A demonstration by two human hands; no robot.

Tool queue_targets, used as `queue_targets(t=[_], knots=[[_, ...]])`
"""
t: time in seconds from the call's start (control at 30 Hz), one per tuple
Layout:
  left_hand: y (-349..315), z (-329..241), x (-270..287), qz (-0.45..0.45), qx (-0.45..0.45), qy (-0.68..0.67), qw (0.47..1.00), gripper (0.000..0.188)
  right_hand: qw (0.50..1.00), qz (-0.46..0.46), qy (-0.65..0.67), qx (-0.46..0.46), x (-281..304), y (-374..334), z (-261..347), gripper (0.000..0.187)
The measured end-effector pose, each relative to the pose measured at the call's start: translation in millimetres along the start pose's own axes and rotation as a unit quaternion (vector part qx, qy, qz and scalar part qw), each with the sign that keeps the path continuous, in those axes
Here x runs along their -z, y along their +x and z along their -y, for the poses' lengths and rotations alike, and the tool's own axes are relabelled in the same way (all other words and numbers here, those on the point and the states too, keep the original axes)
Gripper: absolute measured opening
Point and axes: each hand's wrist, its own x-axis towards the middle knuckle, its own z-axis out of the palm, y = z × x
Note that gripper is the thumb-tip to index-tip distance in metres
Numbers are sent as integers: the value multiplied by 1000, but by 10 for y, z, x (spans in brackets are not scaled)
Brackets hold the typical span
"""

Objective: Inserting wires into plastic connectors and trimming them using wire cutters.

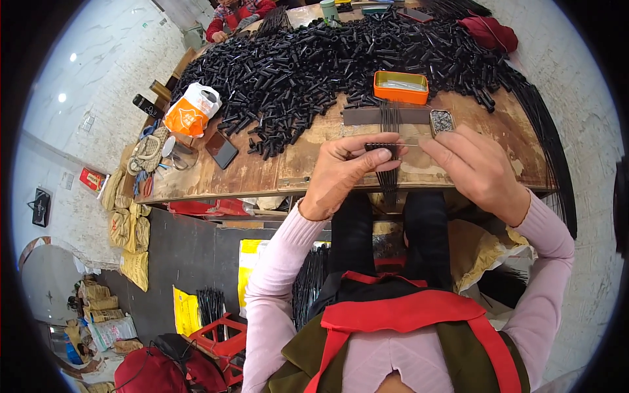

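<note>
My left hand (337, 173) is closed around a short black ribbed piece (380, 146), held level between thumb and fingers above the table's near edge. On its right, my right hand (478, 167) pinches a thin metal rod (411, 145) lined up with the end of that piece. Whether the rod's tip is inside cannot be made out. Beneath my hands, a bundle of thin black rods (389, 116) lies across a flat grey bar (360, 116) and hangs past the table edge. Beside the bar stands a small box of tiny metal parts (442, 122).
Black tubes (282, 72) are heaped over the wooden table (314, 160). An orange tin (401, 97), a phone (221, 150), a glass mug (180, 154) and a plastic bag (194, 110) stand around. Long black rods (547, 137) drape off the right side. Another person (237, 16) sits across.
</note>
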Motion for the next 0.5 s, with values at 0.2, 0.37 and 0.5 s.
queue_targets(t=[0.2,0.37,0.5], knots=[[-2,-9,2,31,8,-8,999,34,999,7,24,-22,-29,-62,23,38],[-3,-28,-20,55,20,-25,998,37,999,2,43,-11,-10,-9,37,40],[4,-19,-47,38,29,-1,999,37,999,-13,38,-8,-31,92,23,41]])
